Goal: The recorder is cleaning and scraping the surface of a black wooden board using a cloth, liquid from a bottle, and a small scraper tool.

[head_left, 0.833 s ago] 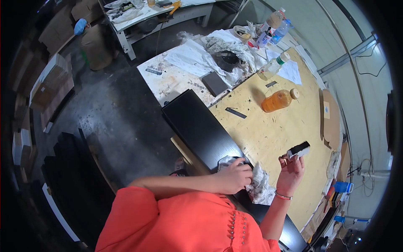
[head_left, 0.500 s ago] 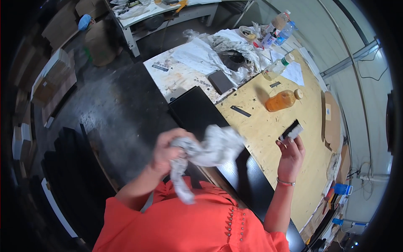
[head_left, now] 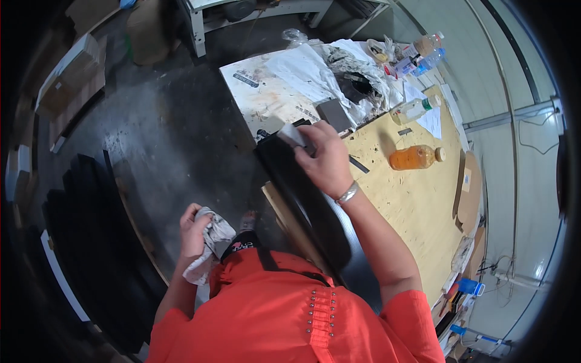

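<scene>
A long glossy black board lies along the left edge of the worktable. Over its far end is my right hand, fingers closed on a small flat pad with a pale grey-white face. The pad is at the board's surface; exact contact is hard to see. Down to the left, beside my body and off the table, my left hand is closed around a crumpled white rag with grey stains. Part of the rag hangs below the fingers.
A bottle of orange liquid lies on the tan tabletop, near a clear bottle. Farther back are a dark grey block and a crumpled plastic-lined heap. Black panels stand on the floor at left.
My right hand has come from the table's right side, pad in grip, to the board's far end. My left hand with the rag has swung away to the left, off the board.
</scene>
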`<state>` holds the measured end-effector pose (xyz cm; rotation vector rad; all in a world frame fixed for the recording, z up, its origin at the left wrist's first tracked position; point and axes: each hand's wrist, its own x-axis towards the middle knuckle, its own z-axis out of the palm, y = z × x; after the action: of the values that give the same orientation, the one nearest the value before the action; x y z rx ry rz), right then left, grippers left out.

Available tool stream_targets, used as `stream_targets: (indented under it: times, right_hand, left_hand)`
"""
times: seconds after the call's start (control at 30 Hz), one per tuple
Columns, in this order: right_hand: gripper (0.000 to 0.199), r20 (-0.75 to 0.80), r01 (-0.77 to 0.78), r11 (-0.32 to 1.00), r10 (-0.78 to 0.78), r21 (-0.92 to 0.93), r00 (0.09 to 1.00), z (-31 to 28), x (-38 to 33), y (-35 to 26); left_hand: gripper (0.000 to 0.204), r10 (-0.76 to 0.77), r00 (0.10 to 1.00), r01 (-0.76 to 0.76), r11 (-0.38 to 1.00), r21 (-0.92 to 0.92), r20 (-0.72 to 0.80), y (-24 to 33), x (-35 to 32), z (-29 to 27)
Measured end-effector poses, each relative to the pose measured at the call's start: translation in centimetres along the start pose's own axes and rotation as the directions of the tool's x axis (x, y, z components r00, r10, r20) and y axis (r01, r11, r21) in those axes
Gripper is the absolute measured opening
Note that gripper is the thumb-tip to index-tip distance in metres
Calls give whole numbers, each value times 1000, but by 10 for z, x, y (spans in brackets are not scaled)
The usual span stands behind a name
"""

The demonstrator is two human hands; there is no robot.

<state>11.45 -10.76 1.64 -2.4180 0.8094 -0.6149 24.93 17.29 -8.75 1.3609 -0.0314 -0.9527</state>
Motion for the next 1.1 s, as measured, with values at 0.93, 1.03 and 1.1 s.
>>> stream_targets:
  times: [0.93, 1.03, 1.1]
  right_hand:
    - [29, -61, -259, 964, 262, 53, 963, -4, 61, 77]
    - [27, 28, -128, 986, 126, 111, 992, 0, 48, 49]
    - [28, 77, -51, 992, 42, 116, 996, 8, 44, 34]
  left_hand:
    - [33, 534, 342, -935, 279, 220, 773, -10, 3, 149]
    - [37, 535, 346, -937, 151, 316, 770, -16, 13, 149]
    - [38, 542, 380, -923, 175, 342, 750, -17, 13, 151]
